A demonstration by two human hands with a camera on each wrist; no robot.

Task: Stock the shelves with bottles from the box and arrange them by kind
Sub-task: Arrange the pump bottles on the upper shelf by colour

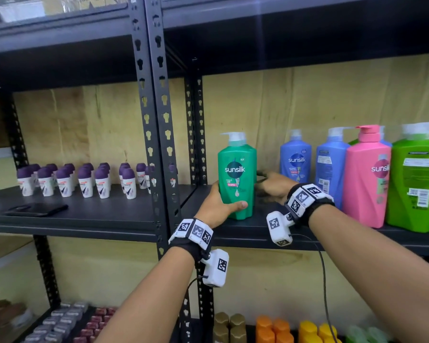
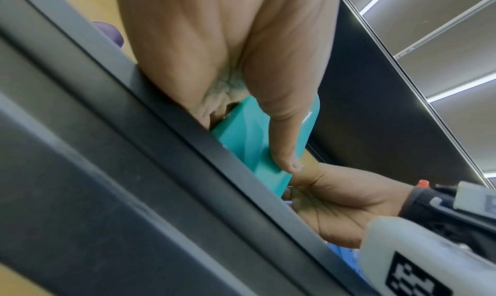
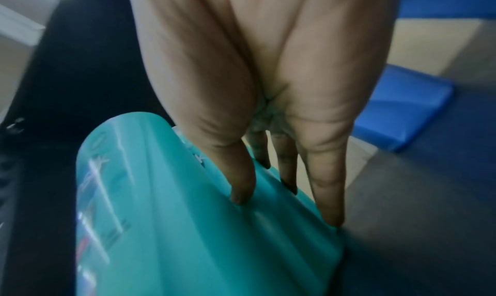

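Observation:
A green Sunsilk pump bottle stands upright on the dark middle shelf, left of the other shampoo bottles. My left hand grips its lower left side, thumb laid across the front. In the left wrist view the thumb presses on the teal bottle just above the shelf's front rail. My right hand reaches in at the bottle's right side. Seen from the right wrist, its straight fingers touch the bottle without curling round it.
Two blue bottles, a pink one and a light green one stand to the right. Several purple-capped roll-ons and a flat black item are on the left bay. Orange and yellow bottles fill the shelf below.

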